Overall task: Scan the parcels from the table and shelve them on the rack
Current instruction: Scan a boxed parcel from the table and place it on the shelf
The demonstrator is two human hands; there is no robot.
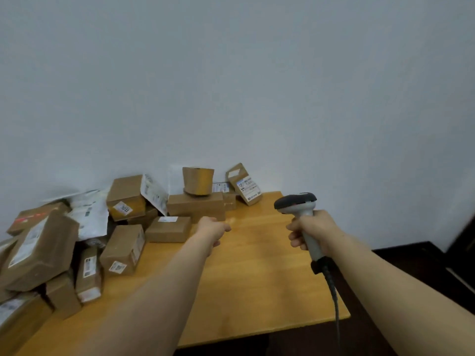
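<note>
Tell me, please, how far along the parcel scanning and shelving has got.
Done: cannot tell, as the rack is out of view. In hand: the right hand grips the scanner, while the left hand, holding nothing, reaches toward the parcels. Left: that large pile on the table awaits scanning and shelving.

Wooden table [257, 265], with parcels [77, 247] heaped over its left side and along its far edge.
On my feed the glossy yellow-brown top shows at the right and near side. A flat box [168, 229] lies nearest the middle, label up. Just left of it a taller box [123, 249] carries stickers on its near face. A long box [196, 205] lies by the far edge, and a small labelled box [244, 185] stands tilted at the far right.
</note>
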